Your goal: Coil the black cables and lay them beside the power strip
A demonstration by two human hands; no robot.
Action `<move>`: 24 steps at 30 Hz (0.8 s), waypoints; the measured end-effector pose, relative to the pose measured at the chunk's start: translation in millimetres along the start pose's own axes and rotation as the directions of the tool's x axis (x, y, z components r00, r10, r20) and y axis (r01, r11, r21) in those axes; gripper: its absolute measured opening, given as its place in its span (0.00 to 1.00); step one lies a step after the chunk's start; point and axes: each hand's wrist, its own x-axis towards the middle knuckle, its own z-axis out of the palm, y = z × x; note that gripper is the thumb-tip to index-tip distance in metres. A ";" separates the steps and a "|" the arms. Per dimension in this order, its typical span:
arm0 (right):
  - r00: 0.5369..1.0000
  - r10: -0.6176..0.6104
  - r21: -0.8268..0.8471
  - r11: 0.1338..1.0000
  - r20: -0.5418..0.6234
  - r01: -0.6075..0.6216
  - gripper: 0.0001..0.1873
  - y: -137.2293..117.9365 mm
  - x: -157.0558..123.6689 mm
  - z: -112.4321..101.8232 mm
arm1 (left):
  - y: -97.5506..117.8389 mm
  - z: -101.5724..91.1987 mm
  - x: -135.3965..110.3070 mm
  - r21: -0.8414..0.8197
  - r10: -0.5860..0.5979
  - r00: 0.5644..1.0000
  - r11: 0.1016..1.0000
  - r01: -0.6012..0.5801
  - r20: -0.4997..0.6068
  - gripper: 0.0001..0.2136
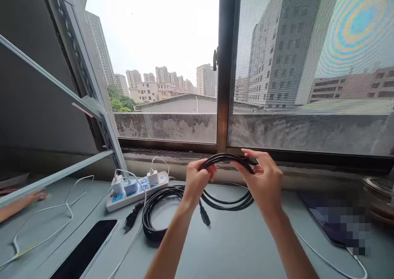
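Cable, black and looped, sits at five o'clock: your left hand at six clasps it, your right hand at four pinches its other side. You look mid-coiling; the next move likely calls for evening it out, clear of the seven-o'clock coil.

Outside the dark-framed window are tall apartment buildings, green trees and bright white sky — a bug screen covers the right side. A grey wall is on the left, a blue-grey tabletop below.
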 end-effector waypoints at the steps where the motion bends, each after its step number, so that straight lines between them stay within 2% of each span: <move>1: 1.000 0.011 -0.002 1.000 0.024 -0.011 0.20 -0.6 -1.3 2.0 | 1.9 -5.5 1.6 0.021 0.020 0.999 1.000 -0.019 -0.025 0.07; 3: 0.999 0.019 -0.032 0.999 0.046 -0.018 0.18 -2.9 -3.2 5.1 | 5.8 -14.6 3.7 0.051 0.067 0.994 0.997 -0.063 -0.086 0.07; 6: 0.999 0.040 -0.043 0.998 -0.002 -0.040 0.18 -7.8 -2.9 5.8 | 11.2 -20.2 2.8 0.035 0.118 0.982 0.993 -0.114 -0.146 0.07; 9: 0.998 0.056 -0.047 0.997 -0.042 -0.058 0.19 -11.7 -0.8 2.1 | 15.1 -18.2 -1.8 0.015 0.172 0.973 0.985 -0.172 -0.151 0.08; 15: 1.000 0.015 0.007 1.000 -0.025 -0.015 0.19 -18.7 2.1 -9.5 | 23.1 -14.5 -12.7 0.010 0.299 0.942 0.953 -0.301 -0.150 0.10; 18: 0.999 -0.008 0.035 0.999 -0.042 0.009 0.18 -23.5 3.2 -15.2 | 26.0 -12.4 -17.2 0.069 0.372 0.915 0.928 -0.366 -0.156 0.10; 20: 0.999 -0.004 0.060 0.998 -0.053 0.007 0.16 -25.3 3.7 -18.7 | 24.0 -9.7 -18.4 0.142 0.412 0.903 0.908 -0.395 -0.121 0.10; 22: 0.998 0.023 0.093 0.996 -0.056 -0.018 0.14 -25.4 4.1 -22.0 | 18.4 -6.6 -17.1 0.168 0.399 0.915 0.907 -0.386 -0.051 0.10; 24: 0.994 0.099 0.122 0.988 -0.038 -0.093 0.13 -24.3 4.9 -24.9 | 11.0 -3.9 -13.9 0.138 0.356 0.934 0.926 -0.350 -0.021 0.10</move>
